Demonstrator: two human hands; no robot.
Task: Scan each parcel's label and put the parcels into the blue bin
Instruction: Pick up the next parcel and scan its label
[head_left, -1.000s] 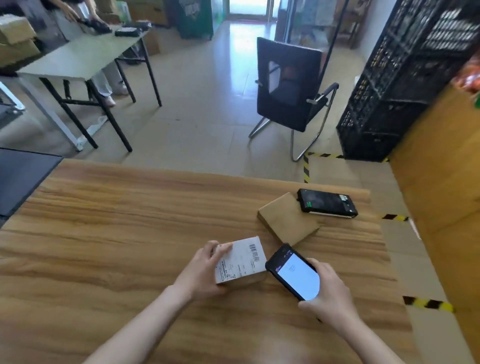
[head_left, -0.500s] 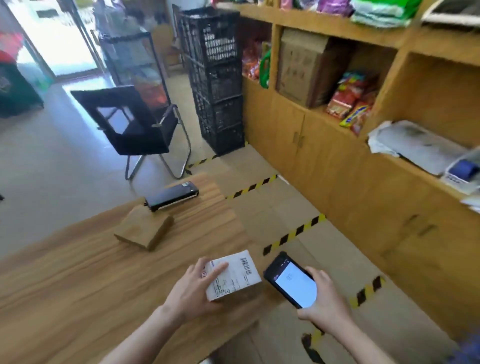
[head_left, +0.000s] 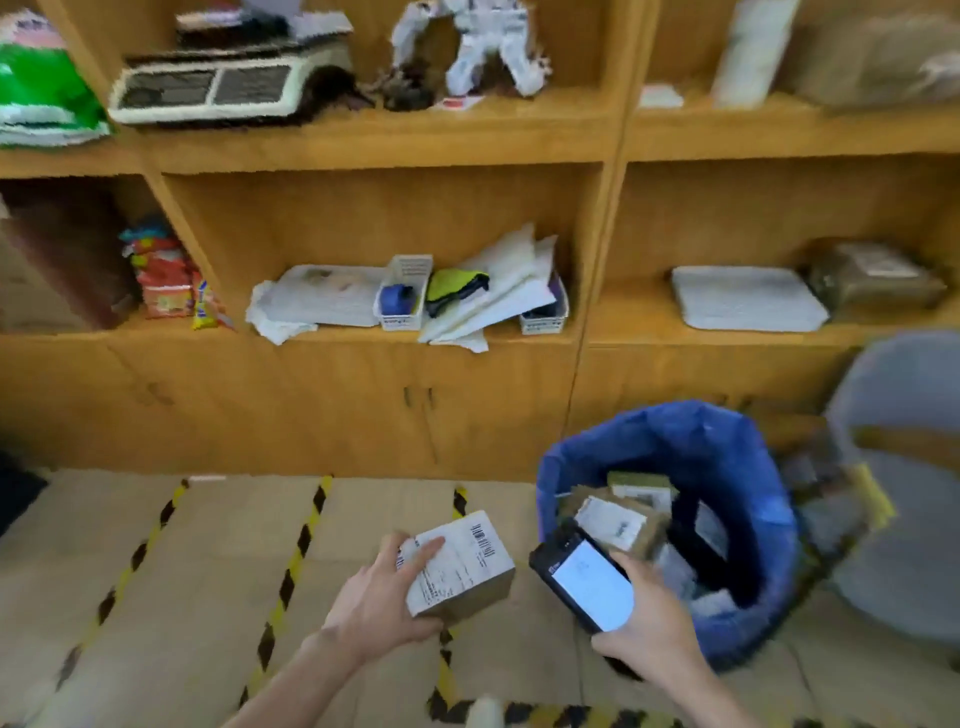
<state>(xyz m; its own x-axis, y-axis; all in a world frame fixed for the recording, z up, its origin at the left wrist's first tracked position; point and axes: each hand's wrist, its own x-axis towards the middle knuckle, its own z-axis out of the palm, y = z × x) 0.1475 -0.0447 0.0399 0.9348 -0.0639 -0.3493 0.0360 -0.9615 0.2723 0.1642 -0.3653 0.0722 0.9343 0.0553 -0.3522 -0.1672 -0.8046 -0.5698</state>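
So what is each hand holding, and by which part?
Left hand grips the labelled parcel by its left end; right hand holds the handheld scanner by its lower end.

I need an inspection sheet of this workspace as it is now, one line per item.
Surface: tan floor with yellow-black tape stripes.
Job's things: labelled parcel held left of the blue bin; bin holds other parcels; scanner with lit screen.
Clutter: papers and white baskets on the wooden shelves.
Hands: left hand grips the parcel; right hand grips the scanner.
Cables: nothing seen.
Surroundings: blurred grey object right of the bin.
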